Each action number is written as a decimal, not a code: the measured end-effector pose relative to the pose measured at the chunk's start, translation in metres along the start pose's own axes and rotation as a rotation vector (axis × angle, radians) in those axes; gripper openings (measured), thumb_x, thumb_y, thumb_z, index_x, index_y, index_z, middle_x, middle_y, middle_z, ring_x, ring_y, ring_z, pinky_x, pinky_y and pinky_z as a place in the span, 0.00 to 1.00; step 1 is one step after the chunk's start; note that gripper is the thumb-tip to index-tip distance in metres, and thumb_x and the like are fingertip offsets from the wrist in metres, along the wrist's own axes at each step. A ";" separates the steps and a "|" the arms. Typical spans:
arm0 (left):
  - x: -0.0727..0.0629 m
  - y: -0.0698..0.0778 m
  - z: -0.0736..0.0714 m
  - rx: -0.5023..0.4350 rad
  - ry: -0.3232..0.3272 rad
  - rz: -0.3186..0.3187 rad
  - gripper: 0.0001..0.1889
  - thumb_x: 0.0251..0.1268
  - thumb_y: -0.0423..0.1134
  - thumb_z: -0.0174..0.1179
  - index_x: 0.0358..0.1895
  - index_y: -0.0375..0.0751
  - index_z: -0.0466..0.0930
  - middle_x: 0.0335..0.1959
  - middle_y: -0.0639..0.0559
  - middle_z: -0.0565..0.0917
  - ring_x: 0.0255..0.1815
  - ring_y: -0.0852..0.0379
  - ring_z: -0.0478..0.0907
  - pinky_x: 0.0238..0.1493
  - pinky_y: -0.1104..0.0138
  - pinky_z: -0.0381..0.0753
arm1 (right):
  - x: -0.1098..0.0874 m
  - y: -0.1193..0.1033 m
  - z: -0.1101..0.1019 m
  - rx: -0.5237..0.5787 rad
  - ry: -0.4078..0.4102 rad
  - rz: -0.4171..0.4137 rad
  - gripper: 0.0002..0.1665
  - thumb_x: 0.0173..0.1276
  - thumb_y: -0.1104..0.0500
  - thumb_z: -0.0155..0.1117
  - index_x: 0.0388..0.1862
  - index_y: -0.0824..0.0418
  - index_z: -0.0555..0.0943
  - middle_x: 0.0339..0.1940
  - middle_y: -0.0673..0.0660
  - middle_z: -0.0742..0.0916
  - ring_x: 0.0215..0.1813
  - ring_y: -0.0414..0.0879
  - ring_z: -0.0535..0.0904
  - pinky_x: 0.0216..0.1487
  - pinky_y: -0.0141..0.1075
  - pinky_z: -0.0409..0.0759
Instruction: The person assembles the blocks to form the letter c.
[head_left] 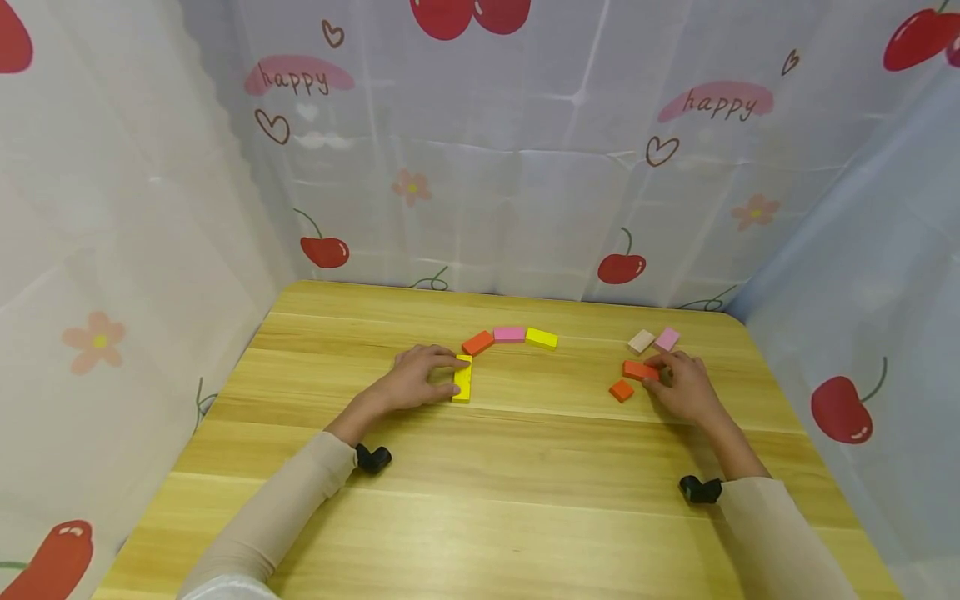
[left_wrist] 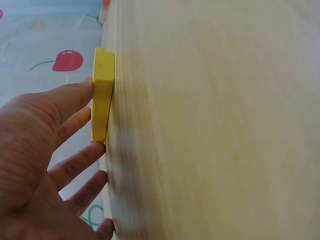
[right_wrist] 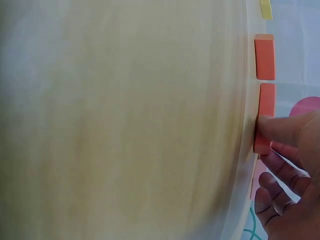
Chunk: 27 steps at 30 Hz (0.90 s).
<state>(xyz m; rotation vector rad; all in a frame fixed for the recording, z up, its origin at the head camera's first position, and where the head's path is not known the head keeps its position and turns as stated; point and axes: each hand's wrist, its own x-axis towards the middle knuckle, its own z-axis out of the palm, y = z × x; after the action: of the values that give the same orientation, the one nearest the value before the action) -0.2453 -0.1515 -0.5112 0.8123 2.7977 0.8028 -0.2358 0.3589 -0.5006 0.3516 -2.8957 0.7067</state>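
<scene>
My left hand (head_left: 415, 379) pinches a yellow block (head_left: 463, 382) lying on the table, thumb at its near end and fingers by its far end. Close up in the left wrist view, the thumb presses the side of that yellow block (left_wrist: 103, 95). From its far end a curved row runs right: an orange block (head_left: 477, 342), a pink block (head_left: 509, 335) and another yellow block (head_left: 542, 337). On the right, my right hand (head_left: 685, 385) pinches one end of an orange-red block (head_left: 637, 370) between thumb and fingers. Just in front of it lies a smaller-looking orange block (head_left: 621, 391).
Behind the right hand's block lie a plain wood-coloured block (head_left: 641, 341) and a pink block (head_left: 667, 339). The wooden table (head_left: 480, 500) ends at a printed curtain (head_left: 510, 217) at the back, with curtains at both sides too.
</scene>
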 end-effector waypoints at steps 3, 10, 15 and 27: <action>0.001 0.000 0.000 0.005 0.000 -0.001 0.27 0.75 0.56 0.67 0.74 0.62 0.80 0.78 0.48 0.77 0.80 0.38 0.68 0.73 0.34 0.61 | -0.002 -0.001 0.000 0.007 0.015 0.004 0.19 0.76 0.58 0.71 0.57 0.72 0.84 0.51 0.74 0.85 0.47 0.64 0.76 0.52 0.48 0.62; 0.001 -0.001 0.001 0.003 -0.003 -0.013 0.27 0.75 0.57 0.67 0.74 0.63 0.80 0.78 0.49 0.77 0.80 0.39 0.68 0.74 0.35 0.61 | -0.006 -0.001 0.001 0.017 0.053 0.016 0.20 0.77 0.56 0.71 0.56 0.71 0.82 0.47 0.71 0.84 0.46 0.62 0.75 0.53 0.49 0.64; 0.001 -0.001 0.002 0.008 -0.003 -0.014 0.27 0.75 0.57 0.67 0.74 0.63 0.80 0.78 0.48 0.77 0.80 0.39 0.68 0.74 0.35 0.61 | -0.010 -0.005 0.002 0.024 0.073 0.035 0.21 0.76 0.55 0.72 0.55 0.71 0.81 0.47 0.70 0.83 0.47 0.62 0.77 0.52 0.50 0.67; -0.001 0.002 0.000 -0.011 0.000 -0.003 0.27 0.75 0.56 0.67 0.74 0.61 0.80 0.78 0.48 0.77 0.80 0.39 0.68 0.74 0.34 0.60 | -0.011 -0.014 0.005 0.059 0.088 0.049 0.25 0.75 0.54 0.73 0.60 0.72 0.81 0.49 0.69 0.85 0.49 0.60 0.78 0.51 0.47 0.71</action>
<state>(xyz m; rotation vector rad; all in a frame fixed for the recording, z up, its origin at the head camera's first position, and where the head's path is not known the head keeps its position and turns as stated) -0.2440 -0.1508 -0.5100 0.8063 2.7915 0.8170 -0.2216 0.3465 -0.5013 0.2504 -2.8144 0.7956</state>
